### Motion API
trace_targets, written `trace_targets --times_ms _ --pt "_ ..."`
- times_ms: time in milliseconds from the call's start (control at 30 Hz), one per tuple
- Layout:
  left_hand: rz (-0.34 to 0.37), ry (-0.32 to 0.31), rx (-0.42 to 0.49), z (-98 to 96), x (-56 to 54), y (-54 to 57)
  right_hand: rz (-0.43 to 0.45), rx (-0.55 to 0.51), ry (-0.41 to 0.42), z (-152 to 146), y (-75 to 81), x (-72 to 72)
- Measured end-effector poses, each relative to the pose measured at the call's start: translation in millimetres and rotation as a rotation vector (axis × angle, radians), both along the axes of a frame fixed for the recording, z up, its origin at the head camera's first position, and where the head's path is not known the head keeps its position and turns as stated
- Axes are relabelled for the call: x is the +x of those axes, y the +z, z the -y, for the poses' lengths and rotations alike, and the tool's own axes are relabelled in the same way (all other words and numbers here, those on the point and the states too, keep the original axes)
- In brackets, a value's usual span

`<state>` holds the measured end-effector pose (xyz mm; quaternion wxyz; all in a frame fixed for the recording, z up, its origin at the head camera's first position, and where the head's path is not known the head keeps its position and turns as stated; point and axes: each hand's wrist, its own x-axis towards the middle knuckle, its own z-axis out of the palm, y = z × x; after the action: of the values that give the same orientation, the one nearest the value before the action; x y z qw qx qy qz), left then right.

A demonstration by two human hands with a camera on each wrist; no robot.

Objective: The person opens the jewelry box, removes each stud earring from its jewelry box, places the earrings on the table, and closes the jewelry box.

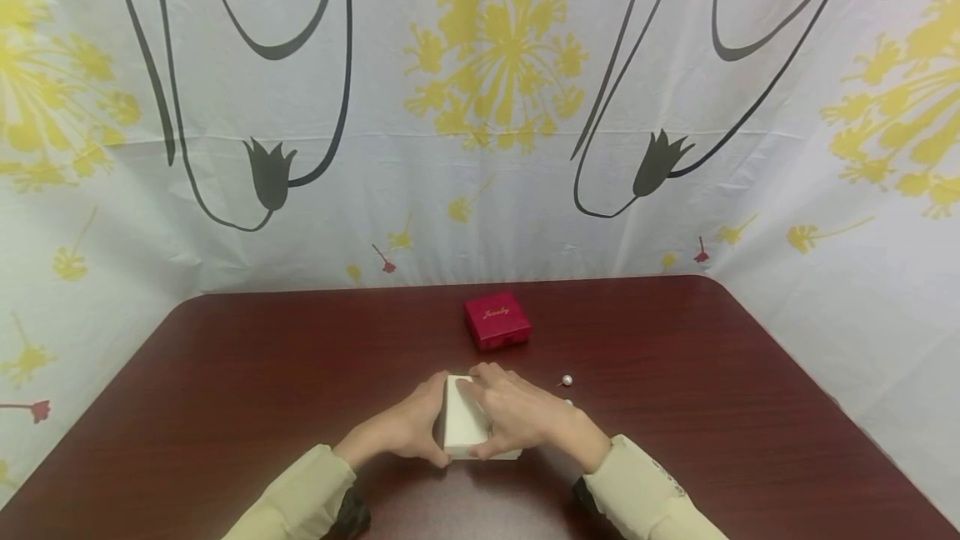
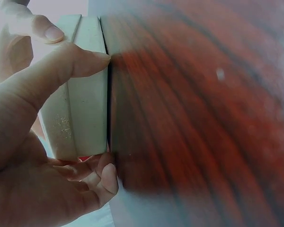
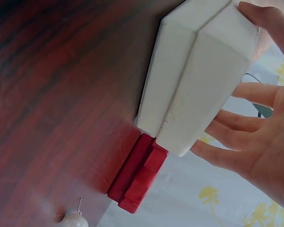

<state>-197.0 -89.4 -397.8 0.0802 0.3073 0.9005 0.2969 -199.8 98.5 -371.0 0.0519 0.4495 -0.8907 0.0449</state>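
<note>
A white lidded box [image 1: 461,422] stands on the table, its lid seated on the base with a seam along the side. My left hand [image 1: 405,423] grips the box from the left; in the left wrist view its thumb lies on the near side of the box [image 2: 89,109] and the fingertips bend round the far side. From the right, my right hand [image 1: 525,411] spans the lid. In the right wrist view its thumb touches a lid edge of the box [image 3: 206,80], with the other fingers at the far edge. The box's contents are hidden.
Behind the white box sits a red box [image 1: 497,322] marked "Jewelry". A pearl stud earring [image 1: 567,380] lies to its right; a second pearl [image 1: 568,402] is partly covered by my right wrist. The brown table [image 1: 300,365] ends at a patterned curtain [image 1: 337,223].
</note>
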Motion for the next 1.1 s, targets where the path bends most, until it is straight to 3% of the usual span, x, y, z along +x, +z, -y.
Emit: trace_targets --times_ms 167,567,867,1100 --pt "0.0 0.003 0.001 -0.1 0.3 -0.5 0.001 -0.011 0.002 -1 0.0 0.4" --pt "0.012 0.021 -0.035 -0.8 1.0 -2.0 0.033 0.029 -0.084 -18 0.9 2.6" --pt "-0.005 -0.004 -0.024 0.1 -0.1 -2.5 -0.026 0.055 -0.069 -21 -1.0 5.8" --pt "-0.003 -0.001 -0.027 -0.7 -0.3 -1.7 -0.012 0.058 -0.071 -22 -0.2 6.7"
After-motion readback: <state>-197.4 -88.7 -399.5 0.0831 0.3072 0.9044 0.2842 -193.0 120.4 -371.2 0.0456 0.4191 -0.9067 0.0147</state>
